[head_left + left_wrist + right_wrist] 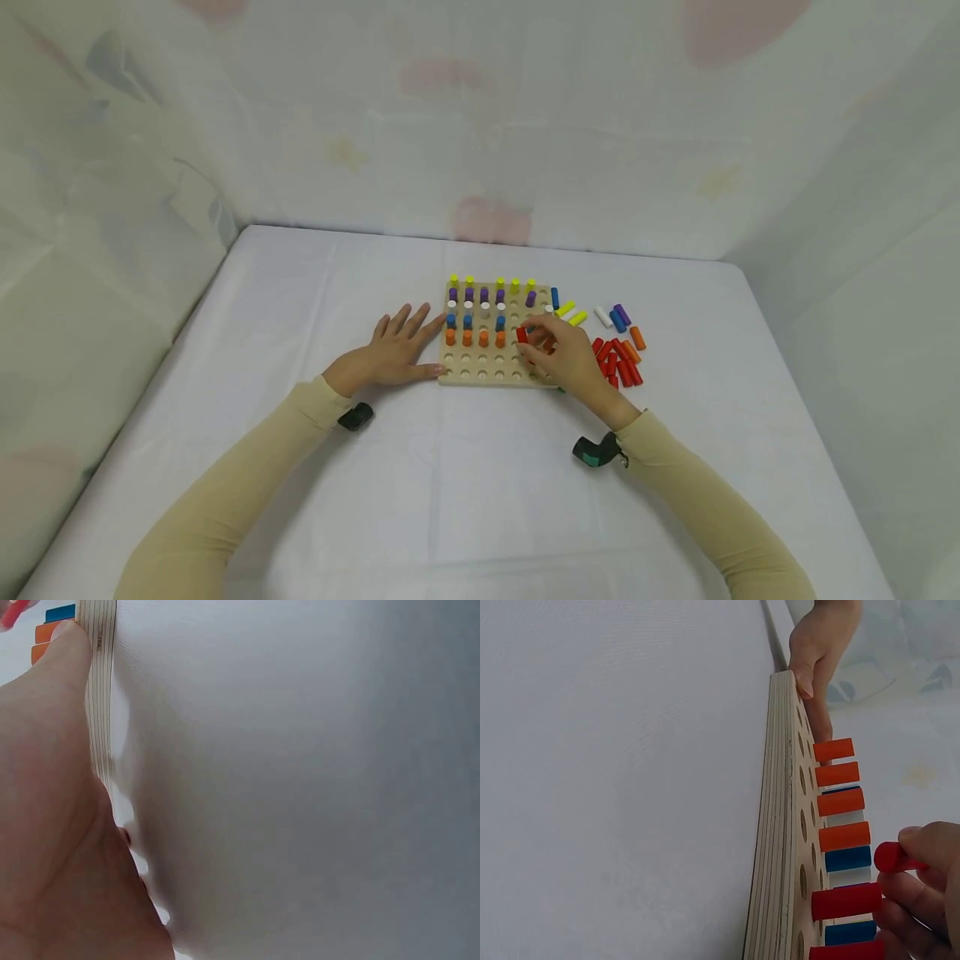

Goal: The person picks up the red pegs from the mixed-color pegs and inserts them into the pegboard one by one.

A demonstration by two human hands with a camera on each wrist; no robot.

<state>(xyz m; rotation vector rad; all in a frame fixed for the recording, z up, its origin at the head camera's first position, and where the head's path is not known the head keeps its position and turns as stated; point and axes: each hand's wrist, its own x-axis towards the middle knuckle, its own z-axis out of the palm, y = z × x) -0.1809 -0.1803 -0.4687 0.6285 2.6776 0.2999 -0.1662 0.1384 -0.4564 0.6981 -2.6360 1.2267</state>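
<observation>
A wooden pegboard (480,377) lies on the table with rows of yellow, purple, white, blue and orange pegs standing in its holes. My right hand (564,354) is over the board's right part, pinching a red peg (889,857) between thumb and fingers. Below that hand, in the right wrist view, another red peg (847,901) stands in the board close to the fingers. My left hand (393,350) lies with fingers spread at the board's left edge. Its thumb rests on the near left corner. The right hand hides some holes from the head view.
Loose red pegs (626,372) lie in a pile right of the board, beside orange pegs (637,337). Farther back are loose yellow pegs (577,318), a white peg (603,317) and a purple peg (622,314). A white cloth (420,500) covers the table.
</observation>
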